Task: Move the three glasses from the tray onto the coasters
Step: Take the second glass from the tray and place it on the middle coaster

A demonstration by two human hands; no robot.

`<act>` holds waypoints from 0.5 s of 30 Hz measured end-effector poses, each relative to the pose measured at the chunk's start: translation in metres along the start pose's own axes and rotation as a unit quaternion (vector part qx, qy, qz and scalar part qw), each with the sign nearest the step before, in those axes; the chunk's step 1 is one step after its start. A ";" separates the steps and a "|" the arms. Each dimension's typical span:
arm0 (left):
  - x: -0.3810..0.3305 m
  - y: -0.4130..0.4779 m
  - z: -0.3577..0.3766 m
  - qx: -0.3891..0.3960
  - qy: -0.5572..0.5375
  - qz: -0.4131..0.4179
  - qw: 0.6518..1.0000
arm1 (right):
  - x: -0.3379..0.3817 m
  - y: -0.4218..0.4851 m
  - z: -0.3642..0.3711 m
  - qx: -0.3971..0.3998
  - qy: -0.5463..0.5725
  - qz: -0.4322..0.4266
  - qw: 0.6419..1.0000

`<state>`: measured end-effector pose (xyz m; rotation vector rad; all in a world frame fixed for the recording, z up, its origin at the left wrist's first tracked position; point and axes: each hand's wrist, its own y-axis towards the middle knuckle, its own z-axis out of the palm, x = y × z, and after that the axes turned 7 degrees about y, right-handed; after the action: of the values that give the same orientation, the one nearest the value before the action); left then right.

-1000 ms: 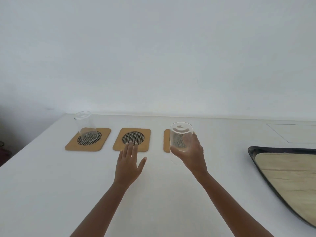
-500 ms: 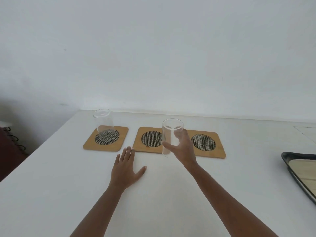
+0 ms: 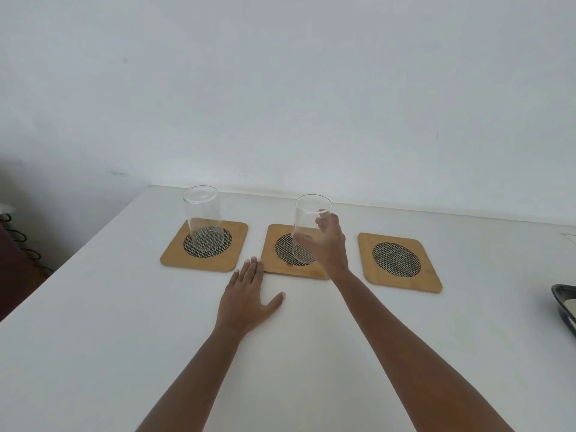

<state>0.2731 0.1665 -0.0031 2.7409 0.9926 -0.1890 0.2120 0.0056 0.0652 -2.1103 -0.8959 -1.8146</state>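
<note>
Three square wooden coasters with dark mesh centres lie in a row on the white table. A clear glass [image 3: 204, 224] stands upright on the left coaster [image 3: 174, 258]. My right hand [image 3: 332, 244] grips a second clear glass [image 3: 307, 229] over the middle coaster [image 3: 274, 244]; its base is at the mesh, whether touching I cannot tell. The right coaster [image 3: 371, 247] has nothing on it. My left hand [image 3: 247, 302] rests flat on the table, fingers apart, its fingertips just in front of the middle coaster. A dark tray [image 3: 562, 302] shows only its corner at the right edge.
The white table [image 3: 109, 338] ends at a left edge, with a dark object and coiled wire beyond it. A white wall runs close behind the coasters.
My right hand has carried the glass leftward and forward to over the middle coaster. The view has turned left, so the tray has slid almost out of frame. My left hand stays flat.
</note>
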 end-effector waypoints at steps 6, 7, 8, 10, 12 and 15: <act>0.002 0.002 0.003 -0.007 -0.007 -0.001 1.000 | -0.006 0.013 0.017 -0.008 -0.011 0.003 1.000; 0.002 0.002 0.003 -0.009 -0.009 -0.002 1.000 | -0.007 0.014 0.019 -0.008 -0.013 0.003 1.000; 0.002 0.001 0.003 -0.010 -0.010 -0.002 1.000 | -0.008 0.015 0.021 -0.009 -0.015 0.004 1.000; 0.002 0.001 0.004 -0.013 -0.012 -0.002 1.000 | -0.010 0.016 0.025 -0.008 -0.016 0.007 1.000; 0.002 0.001 0.004 -0.016 -0.015 -0.003 1.000 | -0.011 0.017 0.029 -0.009 -0.005 0.011 1.000; 0.002 0.001 0.004 -0.018 -0.020 -0.003 1.000 | -0.011 0.017 0.032 -0.009 0.006 0.014 1.000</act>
<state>0.2753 0.1657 -0.0074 2.6919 0.9854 -0.2232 0.2471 0.0056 0.0512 -2.1084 -0.8467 -1.8268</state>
